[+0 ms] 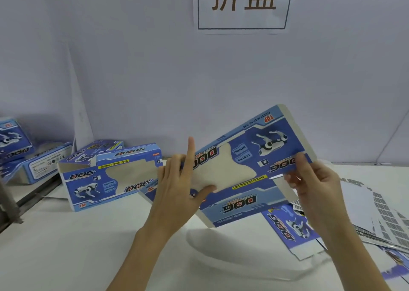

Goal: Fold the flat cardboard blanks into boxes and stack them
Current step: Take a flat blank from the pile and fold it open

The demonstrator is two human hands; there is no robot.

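Both hands are up off the table [93,253] with a flat cardboard blank [250,157] held in the air between them, tilted so its right end rides higher, near the pale wall [155,80]. The left hand [177,186] grips the blank's left end, thumb pressed across the cream window cut-out, forefinger sticking straight up, the other fingers curled behind the card. The right hand [309,180] pinches the lower right edge, thumb on the printed face, fingers tucked behind. The blank is glossy blue card with a white robot dog printed on it, a plain grey strip running along its far right edge, and a lower panel hanging down toward the tabletop. Below the forearms the white table lies smooth and open. Off to the left a folded box [110,177] stands on its long side, window facing out, with more folded boxes [44,157] heaped behind it at the table's left edge. To the right, close under the right wrist, a loose pile of flat blanks [376,215] fans out, some grey-backed, some blue side up. A paper sign [242,5] with two large characters hangs on the wall above.
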